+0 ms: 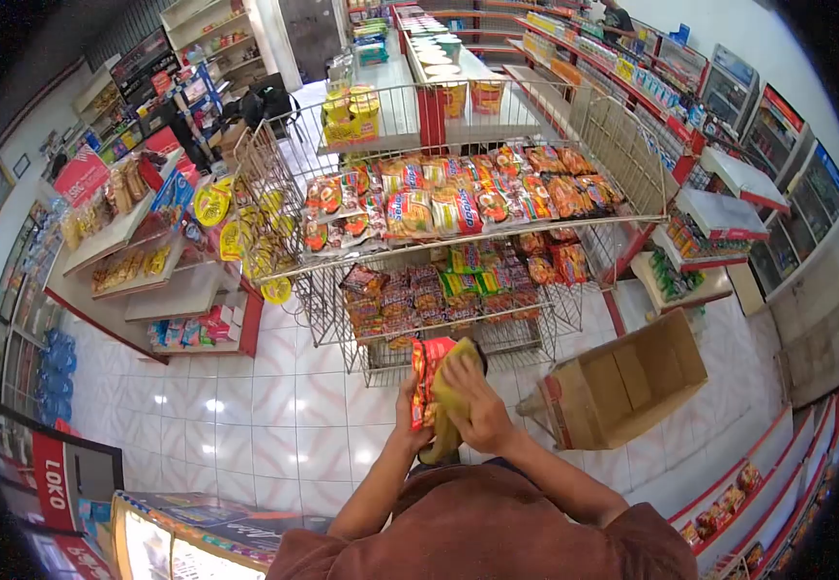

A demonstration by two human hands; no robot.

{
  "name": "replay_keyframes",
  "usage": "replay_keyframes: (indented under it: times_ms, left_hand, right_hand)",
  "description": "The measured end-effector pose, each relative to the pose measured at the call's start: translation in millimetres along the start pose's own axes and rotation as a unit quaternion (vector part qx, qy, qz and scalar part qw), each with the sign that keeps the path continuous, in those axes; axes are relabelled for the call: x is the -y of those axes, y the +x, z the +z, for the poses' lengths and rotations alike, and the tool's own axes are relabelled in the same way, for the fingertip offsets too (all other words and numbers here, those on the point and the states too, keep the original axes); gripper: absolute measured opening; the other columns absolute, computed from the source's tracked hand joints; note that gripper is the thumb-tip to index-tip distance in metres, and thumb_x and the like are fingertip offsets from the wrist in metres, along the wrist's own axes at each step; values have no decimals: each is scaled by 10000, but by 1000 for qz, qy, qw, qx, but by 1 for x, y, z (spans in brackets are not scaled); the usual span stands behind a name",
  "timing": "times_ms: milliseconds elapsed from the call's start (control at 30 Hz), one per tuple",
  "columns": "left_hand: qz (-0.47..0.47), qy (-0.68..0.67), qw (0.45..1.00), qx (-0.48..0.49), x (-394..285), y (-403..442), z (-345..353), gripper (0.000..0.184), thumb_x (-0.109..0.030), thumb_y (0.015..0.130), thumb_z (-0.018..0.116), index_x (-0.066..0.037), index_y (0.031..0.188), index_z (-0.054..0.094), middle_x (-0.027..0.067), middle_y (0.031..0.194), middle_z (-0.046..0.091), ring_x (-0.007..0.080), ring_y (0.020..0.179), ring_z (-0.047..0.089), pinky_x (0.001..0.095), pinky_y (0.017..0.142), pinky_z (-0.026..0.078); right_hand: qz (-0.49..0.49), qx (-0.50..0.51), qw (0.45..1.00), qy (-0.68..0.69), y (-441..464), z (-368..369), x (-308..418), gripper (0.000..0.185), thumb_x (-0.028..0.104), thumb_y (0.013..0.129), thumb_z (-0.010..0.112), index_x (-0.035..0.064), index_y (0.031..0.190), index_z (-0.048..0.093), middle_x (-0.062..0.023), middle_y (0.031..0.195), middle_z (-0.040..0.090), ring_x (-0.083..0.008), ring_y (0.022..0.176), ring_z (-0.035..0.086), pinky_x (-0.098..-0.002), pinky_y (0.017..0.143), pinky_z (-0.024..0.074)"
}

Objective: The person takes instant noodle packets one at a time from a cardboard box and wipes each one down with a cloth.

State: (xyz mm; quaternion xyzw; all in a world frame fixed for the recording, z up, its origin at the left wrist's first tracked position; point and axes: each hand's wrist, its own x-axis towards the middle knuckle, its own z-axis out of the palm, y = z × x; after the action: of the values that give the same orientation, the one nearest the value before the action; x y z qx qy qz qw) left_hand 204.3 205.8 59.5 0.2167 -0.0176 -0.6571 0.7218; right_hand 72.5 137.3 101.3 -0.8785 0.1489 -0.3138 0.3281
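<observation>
My left hand (405, 413) is closed around the left side of a red packet (423, 379), held upright in front of my chest. My right hand (475, 403) presses a yellowish cloth (447, 394) against the packet's right side. Some of the packet is hidden behind the cloth and fingers. Just beyond both hands stands a wire rack (535, 233). Its upper basket holds rows of noodle packets (429, 210), and more packets (419, 298) fill the level below.
An open cardboard box (588, 425) lies on the tiled floor to my right. Shelving (139, 232) with snacks stands at the left, with yellow packs (264, 232) hanging beside the rack. A person (617, 21) is at the far right back. Fridges (808, 198) line the right wall.
</observation>
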Motion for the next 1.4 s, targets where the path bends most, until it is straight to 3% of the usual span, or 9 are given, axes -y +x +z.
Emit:
replay_keyframes:
  times_ms: [133, 167, 267, 400, 667, 833, 933, 1100, 1400]
  left_hand:
    - [3, 192, 975, -114, 13, -1, 5, 620, -473, 921, 428, -60, 1382, 402, 150, 1358, 482, 296, 1224, 490, 439, 1053, 380]
    - [5, 193, 975, -111, 32, 18, -65, 620, -473, 921, 428, -60, 1382, 402, 150, 1358, 482, 296, 1224, 490, 439, 1053, 380]
    - [289, 246, 921, 84, 83, 125, -213, 565, -211, 1021, 312, -55, 1501, 58, 66, 1561, 99, 190, 1426, 93, 299, 1142, 118]
    - [24, -66, 995, 71, -16, -5, 1, 602, -451, 927, 428, -59, 1383, 397, 145, 1346, 492, 283, 1206, 505, 430, 1036, 401]
    - [99, 160, 980, -67, 24, 9, -7, 570, -438, 945, 406, -55, 1367, 408, 157, 1317, 510, 296, 1184, 522, 434, 1018, 420]
    - [-6, -11, 999, 50, -2, 6, 5, 581, -456, 953, 390, -58, 1375, 398, 155, 1300, 522, 294, 1174, 534, 431, 1020, 418]
    - [80, 85, 993, -11, 1, 3, 15, 594, -492, 928, 445, -87, 1362, 420, 107, 1234, 572, 238, 1099, 581, 373, 975, 456]
    - [11, 200, 979, -32, 18, 15, 13, 593, -503, 932, 432, -89, 1357, 425, 106, 1218, 582, 242, 1058, 604, 376, 938, 487]
    - [-8, 82, 995, -64, 7, 14, 32, 562, -467, 950, 418, -83, 1361, 430, 107, 1276, 550, 252, 1151, 549, 391, 1005, 428]
  right_hand:
    - [45, -65, 997, 23, 18, 11, 1, 557, 174, 893, 525, 34, 1410, 371, -174, 1477, 326, -350, 1384, 270, -479, 1126, 208]
    - [49, -81, 995, 21, 23, 14, 3, 557, 172, 893, 525, 36, 1411, 371, -175, 1480, 321, -348, 1386, 267, -475, 1127, 209]
    - [-15, 11, 1000, -5, 18, 10, 22, 555, 162, 888, 530, 24, 1403, 377, -178, 1481, 317, -350, 1387, 265, -466, 1129, 208]
    - [-48, 46, 998, -4, 6, 2, 5, 557, 167, 880, 538, 15, 1394, 386, -180, 1476, 323, -352, 1386, 265, -462, 1129, 213]
    - [-11, -46, 999, 12, 18, -1, 9, 568, 189, 877, 552, 17, 1393, 390, -182, 1467, 338, -366, 1372, 289, -459, 1120, 241]
    - [-96, 59, 993, -22, -4, -3, 10, 550, 166, 883, 545, 9, 1388, 394, -187, 1457, 354, -370, 1364, 303, -452, 1121, 240]
    - [-48, 11, 999, 16, -6, -14, -10, 554, 185, 887, 544, 15, 1393, 393, -182, 1456, 359, -365, 1368, 298, -460, 1120, 240]
    - [58, -111, 988, 87, 8, -8, -20, 568, 209, 890, 547, 31, 1405, 384, -168, 1464, 354, -366, 1375, 287, -460, 1123, 232]
    - [-41, 17, 999, 8, -19, -4, -10, 526, 165, 905, 510, 24, 1397, 389, -171, 1463, 355, -355, 1388, 260, -473, 1129, 201]
